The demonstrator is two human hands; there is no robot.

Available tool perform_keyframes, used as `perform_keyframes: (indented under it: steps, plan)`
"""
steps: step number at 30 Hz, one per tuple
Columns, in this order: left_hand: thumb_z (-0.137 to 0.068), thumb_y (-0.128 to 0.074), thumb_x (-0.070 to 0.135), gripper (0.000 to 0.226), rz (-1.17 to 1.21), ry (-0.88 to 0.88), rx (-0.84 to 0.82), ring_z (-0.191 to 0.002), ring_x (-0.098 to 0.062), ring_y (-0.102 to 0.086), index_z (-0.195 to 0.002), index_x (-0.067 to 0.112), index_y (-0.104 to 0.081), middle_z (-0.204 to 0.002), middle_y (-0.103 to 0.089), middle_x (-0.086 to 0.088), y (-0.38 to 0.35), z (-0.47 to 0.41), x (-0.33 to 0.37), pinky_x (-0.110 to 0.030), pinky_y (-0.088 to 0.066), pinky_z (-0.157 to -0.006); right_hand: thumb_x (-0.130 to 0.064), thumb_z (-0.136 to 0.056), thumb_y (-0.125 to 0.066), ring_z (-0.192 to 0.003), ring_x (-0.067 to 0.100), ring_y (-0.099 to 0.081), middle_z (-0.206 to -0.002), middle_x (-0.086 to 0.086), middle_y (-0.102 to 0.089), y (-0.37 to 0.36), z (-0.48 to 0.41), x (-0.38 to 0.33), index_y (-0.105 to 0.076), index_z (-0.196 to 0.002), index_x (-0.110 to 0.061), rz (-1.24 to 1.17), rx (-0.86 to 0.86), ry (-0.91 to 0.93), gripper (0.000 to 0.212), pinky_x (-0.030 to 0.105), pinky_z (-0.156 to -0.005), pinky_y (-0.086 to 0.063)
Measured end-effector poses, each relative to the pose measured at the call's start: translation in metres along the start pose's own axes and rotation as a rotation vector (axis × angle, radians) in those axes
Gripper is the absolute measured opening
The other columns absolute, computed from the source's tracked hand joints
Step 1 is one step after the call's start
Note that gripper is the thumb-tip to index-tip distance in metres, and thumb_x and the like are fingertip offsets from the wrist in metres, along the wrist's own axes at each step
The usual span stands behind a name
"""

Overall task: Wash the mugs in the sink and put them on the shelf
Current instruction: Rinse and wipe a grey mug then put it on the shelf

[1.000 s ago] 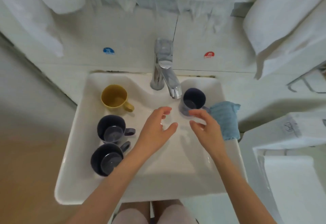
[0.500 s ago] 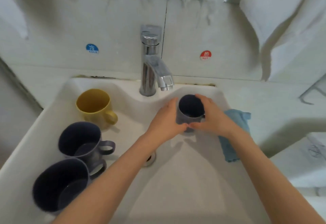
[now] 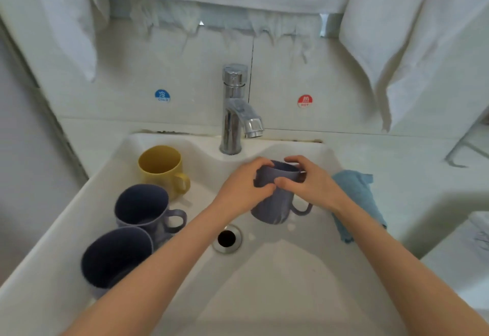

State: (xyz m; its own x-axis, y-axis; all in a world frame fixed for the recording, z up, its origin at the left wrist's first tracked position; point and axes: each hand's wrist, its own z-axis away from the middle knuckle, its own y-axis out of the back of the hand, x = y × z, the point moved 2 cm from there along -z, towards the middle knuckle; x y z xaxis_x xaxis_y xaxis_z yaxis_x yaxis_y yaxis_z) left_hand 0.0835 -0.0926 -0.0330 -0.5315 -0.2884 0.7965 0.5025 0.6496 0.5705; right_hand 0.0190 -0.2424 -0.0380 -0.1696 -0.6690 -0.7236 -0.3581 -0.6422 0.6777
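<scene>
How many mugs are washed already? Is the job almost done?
No mug looks finished yet, and no shelf is in view. The left hand and right hand hold one dark mug over the sink, below the tap, with no water visibly running. Waiting at the left are the yellow mug and two dark mugs. So it is just starting.

Near mug (image 3: pixel 116 261) (base behind forearm)

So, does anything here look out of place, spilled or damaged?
Nothing is spilled or broken. Only the blue cloth looks untidy: crumpled, it hangs over the right rim of the sink. The left hand and right hand hold one dark mug over the basin; the other mugs stand upright.
</scene>
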Motion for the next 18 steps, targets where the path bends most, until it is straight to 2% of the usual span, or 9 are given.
perform_keyframes:
  steps: [2,4,7,9,11,14,16,18]
  plan:
    - [-0.083,-0.063,0.015,0.019,0.016,0.018,0.014,-0.1,-0.016,-0.058,-0.098,0.021,-0.054,-0.099,-0.059,0.005,0.007,0.007,-0.003,-0.033,-0.048,-0.089,-0.037,-0.076,-0.073,-0.093,0.011,-0.058,-0.11,-0.004,-0.055,-0.004,0.004,-0.004,-0.045,-0.131,-0.024,-0.049,-0.014,0.025,0.063,0.013,-0.072,-0.042]
    - [-0.084,-0.063,0.016,0.012,0.028,0.051,0.041,-0.096,-0.014,-0.056,-0.09,0.02,-0.053,-0.092,-0.058,0.007,0.011,0.014,-0.008,-0.028,-0.044,-0.083,-0.039,-0.075,-0.073,-0.096,0.013,-0.059,-0.112,-0.002,-0.055,-0.008,0.008,-0.009,-0.042,-0.133,-0.026,-0.082,-0.029,0.043,0.068,0.011,-0.072,-0.043]
    - [-0.085,-0.063,0.016,0.01,0.068,0.106,0.091,-0.092,-0.01,-0.053,-0.086,0.019,-0.054,-0.084,-0.057,0.011,0.015,0.023,-0.016,-0.024,-0.039,-0.077,-0.039,-0.075,-0.072,-0.103,0.013,-0.056,-0.112,-0.006,-0.053,-0.012,0.011,-0.016,-0.037,-0.137,-0.026,-0.092,-0.063,0.066,0.072,0.016,-0.083,-0.043]
    - [-0.086,-0.063,0.016,0.009,0.1,0.141,0.122,-0.092,-0.01,-0.053,-0.086,0.019,-0.054,-0.085,-0.056,0.012,0.016,0.028,-0.018,-0.023,-0.04,-0.076,-0.036,-0.075,-0.073,-0.108,0.011,-0.054,-0.117,-0.009,-0.05,-0.015,0.012,-0.017,-0.031,-0.14,-0.027,-0.117,-0.117,0.062,0.077,0.02,-0.091,-0.039]
    - [-0.087,-0.062,0.017,0.008,0.14,0.192,0.143,-0.093,-0.011,-0.052,-0.088,0.019,-0.054,-0.088,-0.056,0.011,0.018,0.03,-0.021,-0.026,-0.043,-0.079,-0.033,-0.073,-0.076,-0.111,0.007,-0.052,-0.121,-0.011,-0.049,-0.017,0.012,-0.015,-0.028,-0.141,-0.028,-0.108,-0.159,0.057,0.084,0.019,-0.092,-0.035]
    - [-0.087,-0.062,0.017,0.009,0.171,0.25,0.165,-0.1,-0.013,-0.053,-0.093,0.019,-0.054,-0.097,-0.056,0.007,0.021,0.032,-0.023,-0.031,-0.048,-0.085,-0.033,-0.071,-0.078,-0.107,0.004,-0.053,-0.118,-0.012,-0.055,-0.018,0.012,-0.013,-0.037,-0.136,-0.026,-0.032,-0.142,0.088,0.077,0.013,-0.084,-0.036]
    - [-0.087,-0.063,0.015,0.01,0.204,0.257,0.177,-0.098,-0.013,-0.054,-0.091,0.019,-0.055,-0.099,-0.056,0.006,0.023,0.032,-0.022,-0.024,-0.048,-0.078,-0.031,-0.071,-0.078,-0.106,0.006,-0.055,-0.114,-0.012,-0.059,-0.017,0.011,-0.013,-0.047,-0.129,-0.024,-0.013,-0.103,0.127,0.066,0.009,-0.079,-0.038]
    - [-0.085,-0.064,0.012,0.013,0.242,0.259,0.167,-0.097,-0.014,-0.055,-0.085,0.02,-0.054,-0.098,-0.057,0.006,0.023,0.033,-0.021,-0.02,-0.045,-0.075,-0.029,-0.07,-0.079,-0.11,0.005,-0.054,-0.118,-0.012,-0.058,-0.018,0.011,-0.012,-0.05,-0.127,-0.022,-0.015,-0.091,0.15,0.064,0.01,-0.082,-0.039]
